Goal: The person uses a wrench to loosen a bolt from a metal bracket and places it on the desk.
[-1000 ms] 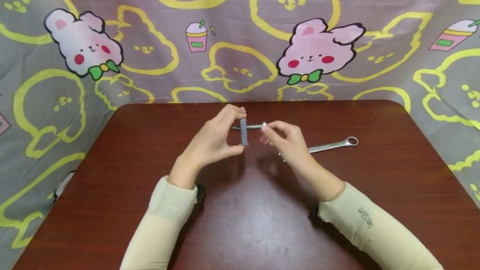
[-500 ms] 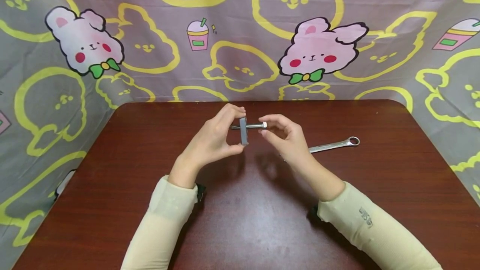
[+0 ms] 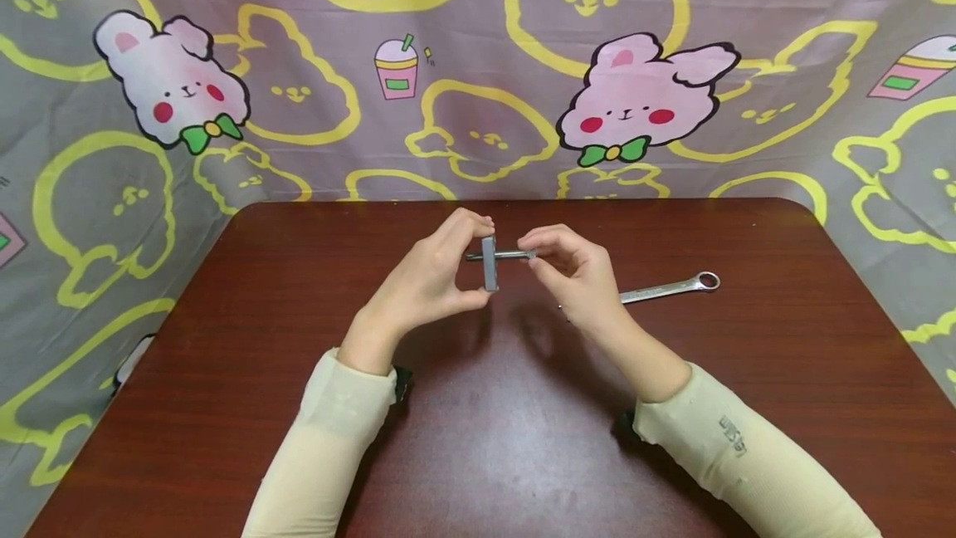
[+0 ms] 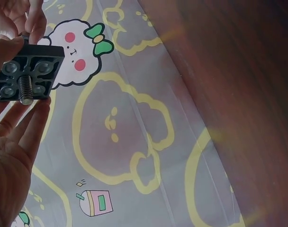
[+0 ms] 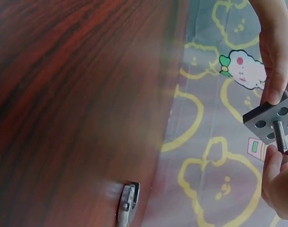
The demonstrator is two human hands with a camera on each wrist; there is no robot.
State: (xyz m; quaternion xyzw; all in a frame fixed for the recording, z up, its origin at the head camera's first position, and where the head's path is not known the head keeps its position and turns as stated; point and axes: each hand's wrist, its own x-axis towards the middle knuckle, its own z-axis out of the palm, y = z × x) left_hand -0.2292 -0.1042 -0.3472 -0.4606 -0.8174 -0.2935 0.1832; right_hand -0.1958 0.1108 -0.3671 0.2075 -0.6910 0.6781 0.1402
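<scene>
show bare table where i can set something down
Bare tabletop: between left sleeve and right sleeve; left of the left one; right of the right one, nearer than the wrench. Crowded: around left hand, plate, bolt and right hand, overlapping the wrench.

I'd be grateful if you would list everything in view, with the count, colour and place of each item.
wood-grain table: 1, reddish-brown, below everything else
printed cloth backdrop: cannot tell how many sheets, lilac-grey with yellow outlines, behind and beside the table
long metal wrench: 1, silver, on the table, right side, partly hidden
square plate with round holes: 1, grey, held above the table
threaded metal bolt: 1, silver, through the plate's middle
small dark pieces: 2, black, at the cuffs
long cloth sleeves: 2, pale beige-green, on the forearms
left hand: 1, bare, gripping the plate's edges
right hand: 1, bare, pinching the bolt's end
</scene>
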